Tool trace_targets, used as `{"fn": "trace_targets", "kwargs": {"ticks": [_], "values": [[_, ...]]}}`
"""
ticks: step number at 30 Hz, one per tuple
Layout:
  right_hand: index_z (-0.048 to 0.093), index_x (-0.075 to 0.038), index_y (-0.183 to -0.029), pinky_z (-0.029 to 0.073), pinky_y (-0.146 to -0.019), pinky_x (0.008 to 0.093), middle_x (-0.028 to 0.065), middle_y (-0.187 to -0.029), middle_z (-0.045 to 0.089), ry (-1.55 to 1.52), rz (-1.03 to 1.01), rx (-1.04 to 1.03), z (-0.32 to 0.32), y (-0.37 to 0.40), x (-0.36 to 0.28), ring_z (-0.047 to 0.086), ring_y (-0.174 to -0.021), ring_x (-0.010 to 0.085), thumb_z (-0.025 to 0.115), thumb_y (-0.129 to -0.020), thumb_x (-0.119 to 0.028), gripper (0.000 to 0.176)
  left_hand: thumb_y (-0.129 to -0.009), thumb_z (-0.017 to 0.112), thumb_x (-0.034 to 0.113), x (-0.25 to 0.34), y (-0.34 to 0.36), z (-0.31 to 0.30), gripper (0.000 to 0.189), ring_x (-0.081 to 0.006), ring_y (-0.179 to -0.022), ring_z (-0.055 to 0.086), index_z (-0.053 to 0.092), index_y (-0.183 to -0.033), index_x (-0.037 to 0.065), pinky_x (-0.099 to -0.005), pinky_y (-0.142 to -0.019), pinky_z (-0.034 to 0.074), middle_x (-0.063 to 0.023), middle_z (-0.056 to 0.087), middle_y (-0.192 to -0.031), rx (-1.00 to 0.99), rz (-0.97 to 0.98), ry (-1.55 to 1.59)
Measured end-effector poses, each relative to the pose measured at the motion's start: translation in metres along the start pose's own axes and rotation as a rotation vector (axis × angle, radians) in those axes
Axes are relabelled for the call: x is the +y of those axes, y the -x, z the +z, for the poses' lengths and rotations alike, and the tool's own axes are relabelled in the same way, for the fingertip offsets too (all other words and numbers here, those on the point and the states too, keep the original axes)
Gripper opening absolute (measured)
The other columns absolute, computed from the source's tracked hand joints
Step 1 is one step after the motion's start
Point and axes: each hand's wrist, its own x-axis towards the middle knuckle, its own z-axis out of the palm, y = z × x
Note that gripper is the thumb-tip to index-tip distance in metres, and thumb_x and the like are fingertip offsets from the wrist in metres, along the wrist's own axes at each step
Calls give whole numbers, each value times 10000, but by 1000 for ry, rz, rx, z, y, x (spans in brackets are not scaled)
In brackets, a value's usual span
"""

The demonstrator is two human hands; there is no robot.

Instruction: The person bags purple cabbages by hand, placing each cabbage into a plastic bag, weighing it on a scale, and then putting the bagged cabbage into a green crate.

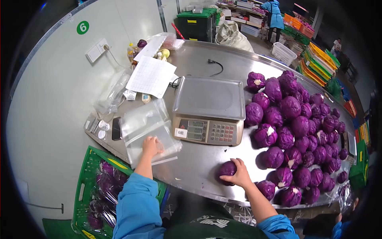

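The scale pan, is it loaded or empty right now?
Empty: the scale pan shows bare metal; the right hand holds a red cabbage on the table instead.

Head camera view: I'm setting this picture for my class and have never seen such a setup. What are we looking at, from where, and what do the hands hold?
No machine here: a person works with two bare hands, and the single camera sits on their head, looking forward and down, so the blue-sleeved arms are their own. The left hand rests on a stack of clear plastic bags; whether it pinches one is unclear. The right hand has its grip over one red cabbage on the steel table. A weighing scale stands in the middle, a pile of cabbages lies to its right, and a green crate holding bagged cabbages sits lower left.
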Motion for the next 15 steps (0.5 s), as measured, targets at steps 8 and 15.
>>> {"fn": "trace_targets", "kwargs": {"ticks": [8,15], "values": [[445,-65,-1210,413,-918,431,118,-1168,522,-1765,520,-246,-9,-33,56,521,-1061,268,579,-781,-403,562,-703,660,198,-41,-3,17,158,-226,-560,584,620,-766,59,-322,-549,451,-64,589,-584,43,-307,411],[450,3,-1174,404,-899,350,163,-1124,513,-517,-145,339,-103,-207,-58,512,-1028,264,750,-602,-375,748,-838,508,65,43,30,-53,54,-95,-484,507,545,-839,27,-272,-414,395,-34,545,-592,95,-366,863]]}}
